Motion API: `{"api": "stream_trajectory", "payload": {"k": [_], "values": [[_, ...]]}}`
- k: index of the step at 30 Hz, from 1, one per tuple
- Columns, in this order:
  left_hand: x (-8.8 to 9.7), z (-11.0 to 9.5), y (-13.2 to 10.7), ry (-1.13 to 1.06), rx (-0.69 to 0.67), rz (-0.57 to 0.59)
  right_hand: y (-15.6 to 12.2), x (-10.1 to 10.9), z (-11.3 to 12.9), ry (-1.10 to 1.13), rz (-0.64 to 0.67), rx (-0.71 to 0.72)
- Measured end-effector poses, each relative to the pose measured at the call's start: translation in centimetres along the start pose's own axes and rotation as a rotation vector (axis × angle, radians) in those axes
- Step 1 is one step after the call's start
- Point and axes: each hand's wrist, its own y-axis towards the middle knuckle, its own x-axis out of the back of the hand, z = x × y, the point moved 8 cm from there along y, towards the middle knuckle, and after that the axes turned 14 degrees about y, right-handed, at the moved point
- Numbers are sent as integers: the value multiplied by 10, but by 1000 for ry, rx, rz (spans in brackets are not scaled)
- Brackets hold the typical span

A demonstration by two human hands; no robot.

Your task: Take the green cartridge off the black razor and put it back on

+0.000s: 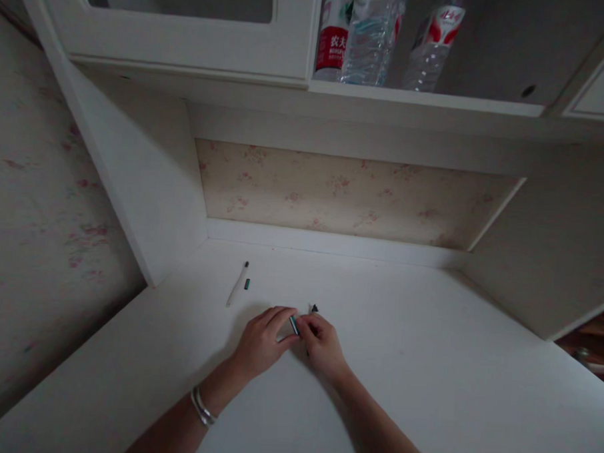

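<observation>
Both hands meet above the white tabletop [401, 351]. My left hand [261, 340] pinches a small teal-and-dark bar [294, 325], which looks like a small battery, between thumb and fingers. Against the bar's right side, my right hand [323, 342] is closed, its fingertips touching or very near it; what else it grips is hidden. A small dark-tipped piece [314, 308] shows just beyond the right fingers, and I cannot tell whether it is held. Farther back on the left lies a white toothbrush [236, 289] with a dark head. Beside it rests a small green-and-black piece [247, 284].
White cabinet side panels [135, 159] bound the desk left and right. Overhead runs a shelf [422, 98] holding several plastic bottles [370, 42]. A floral wallpaper strip [343, 191] covers the back, and patterned wall [41, 228] stands at the left.
</observation>
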Motion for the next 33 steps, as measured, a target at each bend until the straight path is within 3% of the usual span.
{"api": "stream_trajectory", "payload": {"k": [7,14,19,23,27,31,33], "values": [[-1,-1,4,-21,-109,124,3,3,-10,57,98,-71],[2,-4,5,-22,-168,115,0,-2,-14,214,161,-220],[13,-2,7,-9,-161,44,5,10,-11,427,-21,-325],[31,7,10,-3,-108,-107,15,22,-11,324,-145,-266],[42,14,10,-16,-52,-174,32,-10,-4,38,71,-137],[48,17,8,-41,-39,-241,56,-65,-1,16,247,-51],[51,17,7,-41,-40,-266,67,-90,1,20,265,-14]]}}
